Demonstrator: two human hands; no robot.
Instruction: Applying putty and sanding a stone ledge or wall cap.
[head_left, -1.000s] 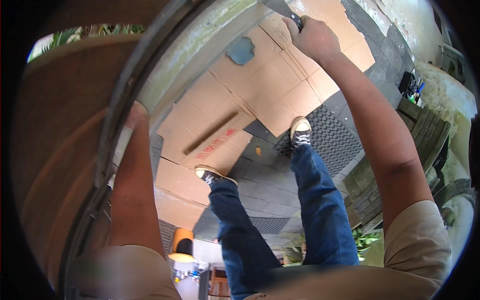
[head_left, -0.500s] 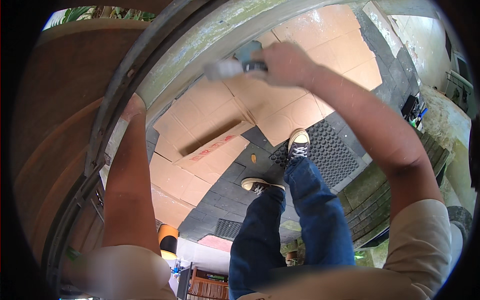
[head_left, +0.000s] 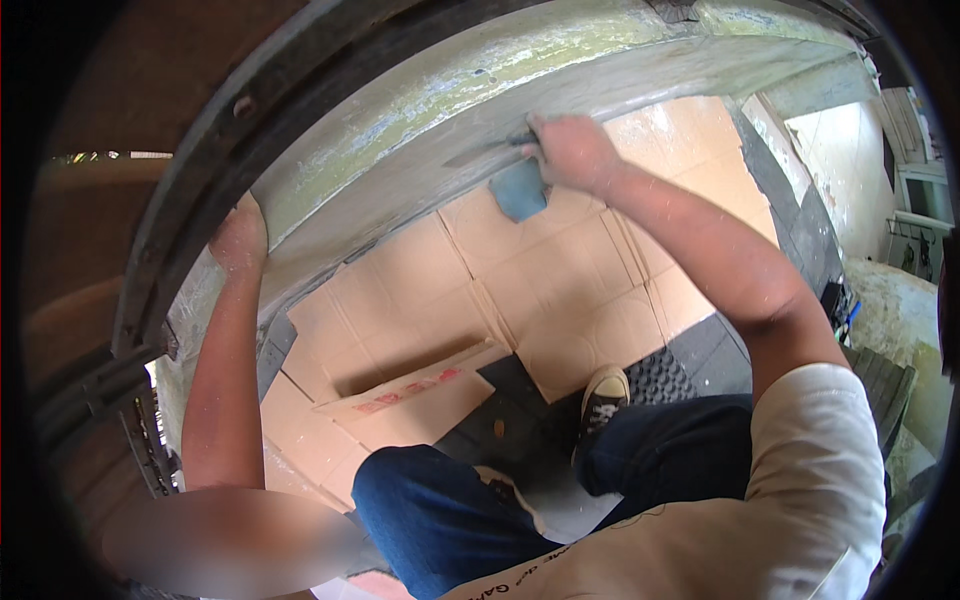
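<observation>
My right hand (head_left: 575,152) is closed round the dark handle of a blurred, flat-bladed tool, seemingly a scraper (head_left: 488,154). The tool points left and lies close along the face of the low, weathered wall (head_left: 420,165); motion blur hides whether its blade touches. Below that hand, a blue-grey sheet (head_left: 520,192) lies on the flattened cardboard (head_left: 560,250). My left hand (head_left: 240,238) rests with no tool against the wall's left part, beside the dark metal rail (head_left: 215,150). Its fingers reach up along the wall and are partly hidden.
A raised cardboard flap (head_left: 415,385) with red print stands near my knees. Dark tiles (head_left: 735,360) and a studded black mat (head_left: 665,378) lie by my shoe (head_left: 605,395). The metal rail curves overhead at left. Small items, one blue, sit at far right.
I have lowered into a crouch, with my knees bent. The tool in my right hand has gone from above the cardboard to the wall face. My left hand stays at the wall.
</observation>
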